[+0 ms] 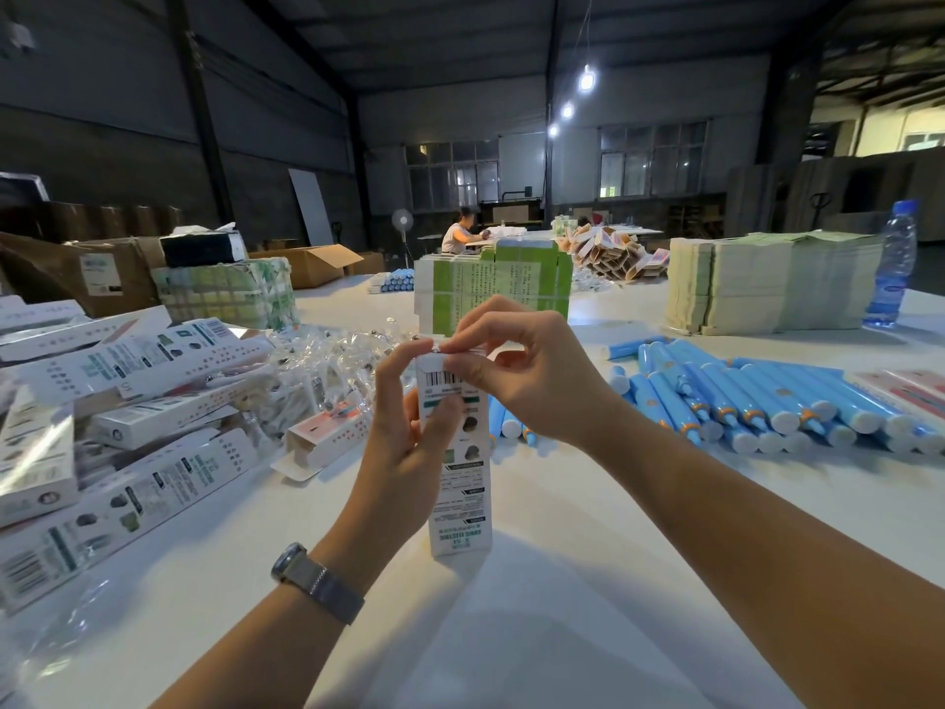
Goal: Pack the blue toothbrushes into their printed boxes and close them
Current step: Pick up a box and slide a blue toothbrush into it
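Observation:
A white printed box [461, 504] stands upright on the white table [562, 580] in front of me. My left hand [404, 427] grips its upper part from the left, thumb across the barcode side. My right hand [516, 371] pinches the flap at the box's top end with thumb and forefinger. Whatever is inside the box is hidden. Several blue toothbrush handles [767, 401] lie in a row on the table to the right. A few more blue handles [503, 419] lie just behind the box.
Packed white boxes [128, 401] pile up on the left, with clear plastic bags [327, 371] beside them. One open box [327, 437] lies near my left hand. Green flat cartons [501, 289], stacked sheets [767, 284] and a water bottle [892, 263] stand behind. A person sits far back.

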### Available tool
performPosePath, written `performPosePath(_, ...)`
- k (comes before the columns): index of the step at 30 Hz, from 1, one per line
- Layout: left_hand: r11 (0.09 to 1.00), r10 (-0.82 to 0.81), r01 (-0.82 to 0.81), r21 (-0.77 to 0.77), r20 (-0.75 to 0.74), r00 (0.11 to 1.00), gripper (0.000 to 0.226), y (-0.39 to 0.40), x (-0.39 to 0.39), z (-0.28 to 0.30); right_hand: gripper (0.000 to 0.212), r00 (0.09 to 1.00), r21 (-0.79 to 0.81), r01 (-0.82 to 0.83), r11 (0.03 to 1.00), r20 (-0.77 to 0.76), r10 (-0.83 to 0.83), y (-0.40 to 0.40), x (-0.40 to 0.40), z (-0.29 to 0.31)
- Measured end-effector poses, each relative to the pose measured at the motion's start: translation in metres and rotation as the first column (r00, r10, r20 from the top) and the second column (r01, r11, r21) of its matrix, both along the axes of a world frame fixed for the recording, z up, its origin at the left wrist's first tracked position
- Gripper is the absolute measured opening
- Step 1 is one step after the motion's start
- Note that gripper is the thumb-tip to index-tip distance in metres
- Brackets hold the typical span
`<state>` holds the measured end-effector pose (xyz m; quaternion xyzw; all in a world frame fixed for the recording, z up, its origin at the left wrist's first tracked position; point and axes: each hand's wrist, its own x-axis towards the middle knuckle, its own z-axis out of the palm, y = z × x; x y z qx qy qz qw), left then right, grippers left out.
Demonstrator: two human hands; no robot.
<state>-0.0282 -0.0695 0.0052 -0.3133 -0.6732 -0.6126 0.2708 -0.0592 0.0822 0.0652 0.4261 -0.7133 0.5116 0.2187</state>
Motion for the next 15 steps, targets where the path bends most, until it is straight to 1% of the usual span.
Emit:
performPosePath(2,0.999,-0.026,0.025,0.028,0.005,1.0,0.042,-0.0001,-0.0001,-0.0006,0.01,1.0,0.005,0.009,1.0,-0.007,-0.009,-0.001,0.0006,-0.0007)
performPosePath(4,0.999,-0.038,0.038,0.033,-0.006,0.999,0.041,0.0002,0.0007,-0.0004,0.01,1.0,0.004,-0.007,1.0,0.025,0.006,-0.0006,0.0012,-0.0003)
performPosePath(6,0.999,-0.022,0.022,0.027,-0.016,1.0,0.033,0.0011,0.0014,0.0005,0.009,0.999,0.01,-0.017,1.0,0.039,0.017,-0.0003,0.0018,0.0009)
performPosePath(8,1.0,0.002,-0.001,0.028,-0.019,1.0,0.023,0.0018,0.0006,0.0012,0.007,1.0,0.026,0.002,1.0,0.015,-0.003,-0.0012,0.0027,0.0022)
performPosePath(10,0.999,0.02,-0.02,0.026,-0.028,0.999,0.02,0.0026,0.0003,0.0019,0.005,0.999,0.035,0.032,0.999,-0.009,-0.031,-0.0019,0.0035,0.0033)
performPosePath(15,0.997,0.081,-0.081,-0.007,0.01,0.997,0.034,0.0038,0.0016,0.0028,0.002,0.996,0.038,0.087,0.995,-0.036,-0.086,-0.0005,0.004,0.0061)
